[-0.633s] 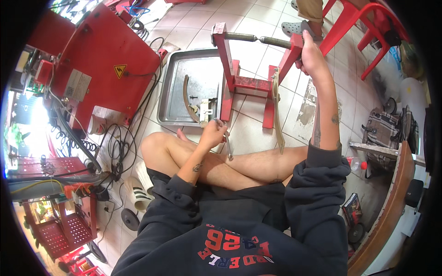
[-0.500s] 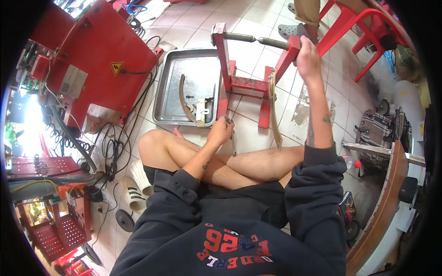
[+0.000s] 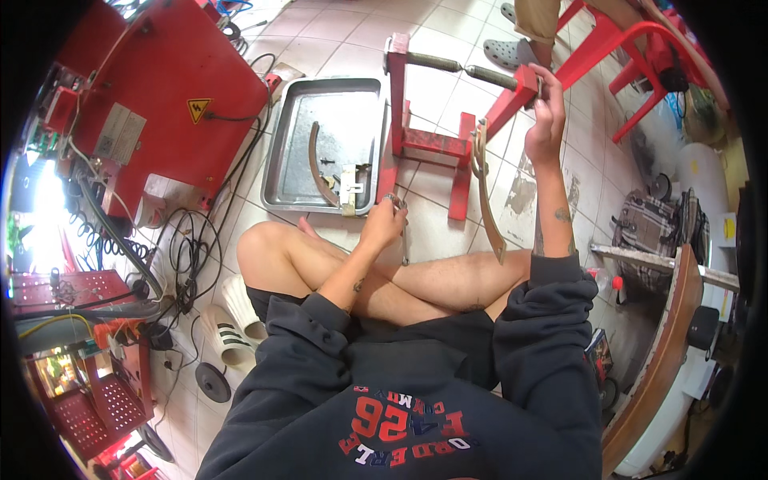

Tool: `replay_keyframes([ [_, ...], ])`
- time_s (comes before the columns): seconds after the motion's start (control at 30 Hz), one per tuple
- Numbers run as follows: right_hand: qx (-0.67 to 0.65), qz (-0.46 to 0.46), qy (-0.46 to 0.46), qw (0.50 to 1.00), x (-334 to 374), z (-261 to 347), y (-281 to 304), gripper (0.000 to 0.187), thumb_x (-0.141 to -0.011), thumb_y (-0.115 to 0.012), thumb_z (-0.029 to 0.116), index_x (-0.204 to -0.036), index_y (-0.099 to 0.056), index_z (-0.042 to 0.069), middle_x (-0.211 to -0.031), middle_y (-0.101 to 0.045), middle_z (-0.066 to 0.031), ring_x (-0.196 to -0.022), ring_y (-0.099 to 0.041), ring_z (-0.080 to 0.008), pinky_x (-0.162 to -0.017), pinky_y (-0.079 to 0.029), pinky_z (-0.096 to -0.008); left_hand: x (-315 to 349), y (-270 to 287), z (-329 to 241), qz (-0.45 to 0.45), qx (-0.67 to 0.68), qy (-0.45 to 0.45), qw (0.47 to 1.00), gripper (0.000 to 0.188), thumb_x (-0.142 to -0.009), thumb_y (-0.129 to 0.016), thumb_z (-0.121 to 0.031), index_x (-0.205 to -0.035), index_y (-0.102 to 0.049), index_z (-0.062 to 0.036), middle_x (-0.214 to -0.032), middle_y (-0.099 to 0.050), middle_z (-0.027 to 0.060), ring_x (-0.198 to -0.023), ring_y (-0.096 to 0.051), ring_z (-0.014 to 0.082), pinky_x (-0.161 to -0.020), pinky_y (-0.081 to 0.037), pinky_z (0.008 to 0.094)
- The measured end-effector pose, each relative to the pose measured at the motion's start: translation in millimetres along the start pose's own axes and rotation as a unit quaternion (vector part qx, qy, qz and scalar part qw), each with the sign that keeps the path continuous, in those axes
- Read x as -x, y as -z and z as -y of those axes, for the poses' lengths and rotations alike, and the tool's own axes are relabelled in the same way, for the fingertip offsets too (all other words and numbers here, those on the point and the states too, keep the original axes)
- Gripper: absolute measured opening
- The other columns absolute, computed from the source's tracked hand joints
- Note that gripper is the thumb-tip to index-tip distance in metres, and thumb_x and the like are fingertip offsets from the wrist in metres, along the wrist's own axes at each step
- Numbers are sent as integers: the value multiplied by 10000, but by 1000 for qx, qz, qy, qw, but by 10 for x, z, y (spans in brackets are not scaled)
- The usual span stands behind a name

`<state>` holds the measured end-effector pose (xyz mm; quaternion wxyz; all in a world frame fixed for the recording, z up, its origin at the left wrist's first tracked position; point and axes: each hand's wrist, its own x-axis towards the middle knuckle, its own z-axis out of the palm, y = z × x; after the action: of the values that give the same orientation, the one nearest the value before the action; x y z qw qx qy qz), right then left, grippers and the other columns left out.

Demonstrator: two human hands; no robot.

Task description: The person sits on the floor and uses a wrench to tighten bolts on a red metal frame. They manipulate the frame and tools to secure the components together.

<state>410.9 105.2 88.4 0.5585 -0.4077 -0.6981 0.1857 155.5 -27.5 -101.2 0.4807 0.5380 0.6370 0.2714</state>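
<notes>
A red metal stand [image 3: 432, 144] stands on the floor before me, its two uprights carrying a pair of dark pointed rods [image 3: 490, 78] whose tips face each other. My right hand [image 3: 546, 124] has its fingers curled round the outer end of the right upright's top; they partly hide what they grip. From that upright hangs a long curved brownish metal strip [image 3: 489, 210], its lower end above my shin. Near the foot of the left upright, my left hand [image 3: 384, 222] is closed on a slim metal wrench [image 3: 405, 252], most of it hidden by the fingers.
Left of the stand lies a metal tray [image 3: 270, 152] holding another curved strip [image 3: 315, 164] and small parts. A large red machine [image 3: 172, 104] and tangled black cables [image 3: 182, 264] are farther left. Someone's clog [image 3: 510, 54] and red chairs [image 3: 616, 40] are behind the stand.
My right hand has turned on the upright's end, its fingers now pointing up along the outer side. The hanging strip's lower end has swung right. My left hand still grips the wrench.
</notes>
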Motion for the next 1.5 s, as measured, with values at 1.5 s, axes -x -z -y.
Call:
replay_keyframes([
  [1.5, -71, -219, -19, 973, 204, 287, -141, 520, -1052, -339, 407, -1172, -594, -30, -1084, -674, -178, -970, -684, -245, -871, -520, -376, 42, 30, -107, 9, -19, -11, 1000, 249, -940, -612, -122, -1091, -546, 65, -806, -710, 189, -640, -694, 261, -593, -528, 370],
])
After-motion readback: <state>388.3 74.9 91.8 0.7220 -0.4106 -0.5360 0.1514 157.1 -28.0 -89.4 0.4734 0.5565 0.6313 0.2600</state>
